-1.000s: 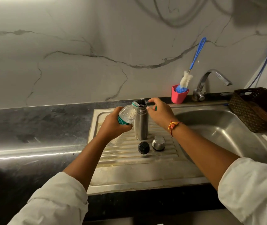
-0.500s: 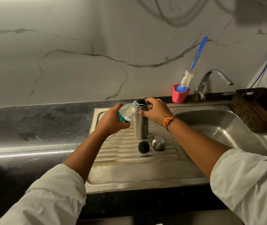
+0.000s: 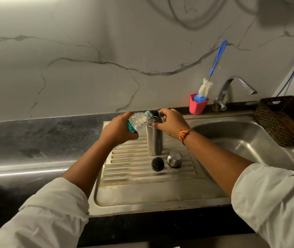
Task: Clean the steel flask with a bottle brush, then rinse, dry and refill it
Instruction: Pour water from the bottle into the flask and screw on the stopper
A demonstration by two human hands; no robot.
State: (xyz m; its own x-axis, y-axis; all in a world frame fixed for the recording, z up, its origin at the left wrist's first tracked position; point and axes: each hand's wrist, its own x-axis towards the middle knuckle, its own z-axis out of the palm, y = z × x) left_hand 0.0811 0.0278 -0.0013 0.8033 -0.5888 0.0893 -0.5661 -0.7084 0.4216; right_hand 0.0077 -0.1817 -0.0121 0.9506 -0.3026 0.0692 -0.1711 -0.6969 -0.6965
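**Steel cylindrical flask [image 3: 154,138]: refill under way, caps off**

Flask stands upright, mouth open, on the ribbed stainless drainboard [image 3: 142,190], left of the sink basin [image 3: 241,140].

Left hand [image 3: 117,128] wraps a clear plastic water bottle [image 3: 138,122] with a green label, tipped so its neck sits at the flask mouth. Right hand [image 3: 171,122] curls thumb and fingers round the flask's neck, steadying it. Can't make out a water stream or the fill level.

My read on status: brush, rinse and dry look done. The blue-handled bottle brush [image 3: 216,59] with white bristles is parked head-down in a pink plastic cup [image 3: 197,107] by the chrome tap [image 3: 232,86], well apart from the flask. Refill is the current step.

Left to do: finish the pour, then fit the round black stopper [image 3: 157,164] and the domed steel cap [image 3: 174,158]. Both lie side by side on the drainboard, just in front of the flask.

Also in view: a dark woven basket [image 3: 285,120] right of the basin and the dark stone table [image 3: 44,136] on the left.
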